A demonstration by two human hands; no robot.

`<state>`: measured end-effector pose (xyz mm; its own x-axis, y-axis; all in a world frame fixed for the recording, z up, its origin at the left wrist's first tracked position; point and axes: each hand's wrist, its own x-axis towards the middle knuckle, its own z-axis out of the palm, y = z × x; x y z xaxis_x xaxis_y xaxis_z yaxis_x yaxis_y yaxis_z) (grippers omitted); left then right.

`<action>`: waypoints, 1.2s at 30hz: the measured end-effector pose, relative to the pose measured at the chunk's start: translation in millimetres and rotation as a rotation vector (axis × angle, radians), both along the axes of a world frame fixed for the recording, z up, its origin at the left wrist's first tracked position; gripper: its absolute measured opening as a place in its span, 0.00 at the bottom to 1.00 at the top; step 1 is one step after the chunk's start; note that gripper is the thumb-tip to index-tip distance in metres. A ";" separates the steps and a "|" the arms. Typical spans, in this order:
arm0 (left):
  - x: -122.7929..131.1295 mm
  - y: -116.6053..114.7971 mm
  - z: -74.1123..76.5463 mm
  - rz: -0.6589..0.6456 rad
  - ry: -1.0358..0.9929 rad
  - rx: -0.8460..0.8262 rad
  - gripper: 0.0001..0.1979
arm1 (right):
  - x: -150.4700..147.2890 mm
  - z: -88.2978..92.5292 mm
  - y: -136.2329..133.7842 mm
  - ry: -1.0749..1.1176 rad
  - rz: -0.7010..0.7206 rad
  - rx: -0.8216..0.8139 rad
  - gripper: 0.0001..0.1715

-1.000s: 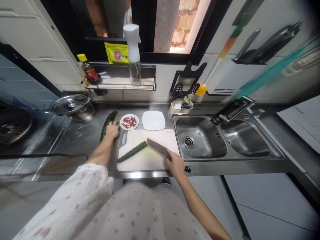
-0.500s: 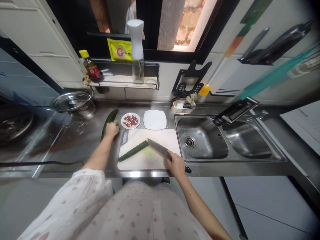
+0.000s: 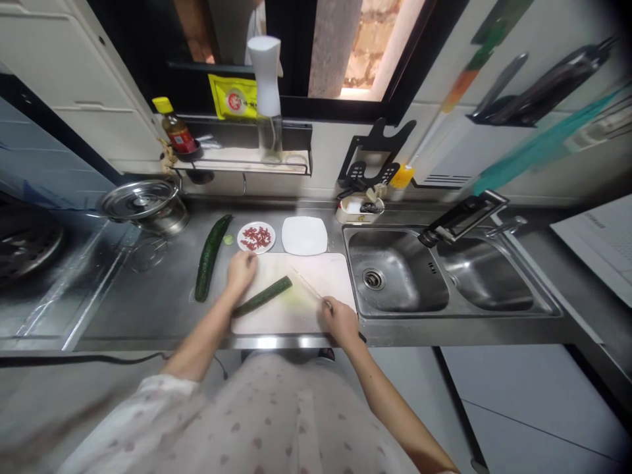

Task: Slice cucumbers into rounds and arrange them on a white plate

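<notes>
Clearly, a knife (image 3: 309,284) is held by its handle in the right hand (image 3: 342,321), with the fingers wrapped closely around it. The blade is turned nearly edge-on, so that only a thin line of it is shown, and it is pointed toward the far left over the white cutting board (image 3: 330,268); whether the board is touched by the blade cannot be told. The left hand (image 3: 241,271) is placed over the far left corner of the board, its fingers curled and kept narrow; whether anything is held in them cannot be told.

A cut length of cucumber (image 3: 264,295) is laid slantwise on the left half of the board, with its far right end set near the knife tip and its near left end beside the left wrist. To the left of the board, a whole cucumber (image 3: 211,258) is rested on the metal countertop (image 3: 148,296), and a small green piece (image 3: 228,239) is seen just right of its far half. Beyond the board, red pieces (image 3: 257,237) are spread on a round plate (image 3: 241,237), with a squarish white plate (image 3: 305,236) set to its right. At the far left, a lidded pot (image 3: 170,217) is stood; to the right, a double sink (image 3: 405,283) is fitted.
</notes>
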<state>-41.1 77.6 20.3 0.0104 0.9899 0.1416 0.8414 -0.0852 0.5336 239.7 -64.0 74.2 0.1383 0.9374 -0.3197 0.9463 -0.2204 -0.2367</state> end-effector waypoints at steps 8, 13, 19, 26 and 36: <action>46.6 -62.0 -17.9 -0.368 -0.091 0.086 0.12 | -6.9 4.7 9.3 -0.058 0.057 -0.117 0.19; 53.3 -67.8 -26.6 -0.367 -0.064 0.083 0.14 | -16.7 6.4 16.1 -0.036 0.112 -0.146 0.18; 51.3 -66.1 -32.0 -0.420 -0.065 0.076 0.14 | -26.5 7.3 20.3 -0.014 0.156 -0.146 0.18; 47.4 -65.0 -33.2 -0.520 -0.087 0.098 0.15 | -32.7 6.9 23.1 -0.016 0.189 -0.143 0.18; 48.5 -67.0 -37.5 -0.539 -0.050 0.125 0.16 | -39.6 7.8 21.4 -0.006 0.205 -0.140 0.18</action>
<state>7.3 10.6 -17.2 0.5009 0.8220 0.2711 0.6351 -0.5618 0.5301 200.1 -42.5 81.9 -0.0475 0.8929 -0.4478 0.9758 -0.0543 -0.2118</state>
